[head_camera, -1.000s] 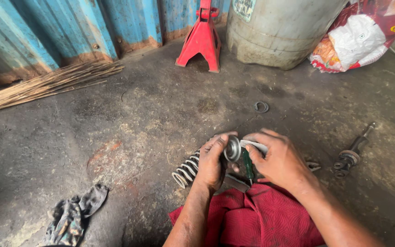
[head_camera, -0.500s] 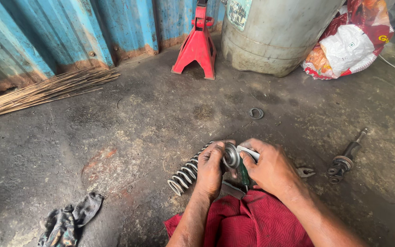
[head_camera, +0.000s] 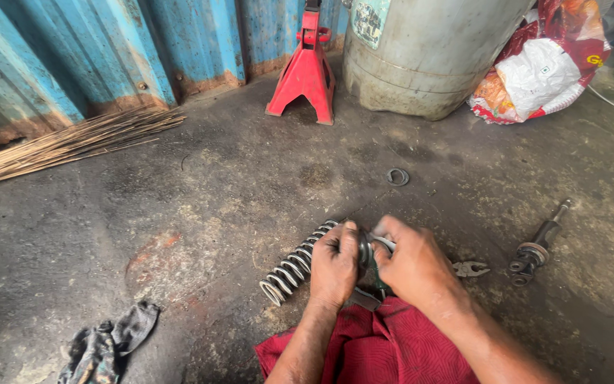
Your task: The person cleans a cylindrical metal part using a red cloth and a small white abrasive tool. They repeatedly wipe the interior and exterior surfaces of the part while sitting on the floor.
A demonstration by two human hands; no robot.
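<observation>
A pale metal coil spring (head_camera: 294, 264) lies on rough, stained concrete floor (head_camera: 200, 213) beside textured red cloth (head_camera: 381, 352).

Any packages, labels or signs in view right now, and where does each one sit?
Label: stuck on the grey drum at top centre, a pale greenish rectangle with rounded corners, worn.
Plastic sack: on the floor right of the drum, crumpled, red and orange with a white middle panel.
No signs or screens.

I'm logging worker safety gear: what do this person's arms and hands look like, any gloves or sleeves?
No gloves: the left hand and right hand are bare, grimy with dark smudges. Both forearms are bare, with no sleeves, watch or rings showing.
</observation>
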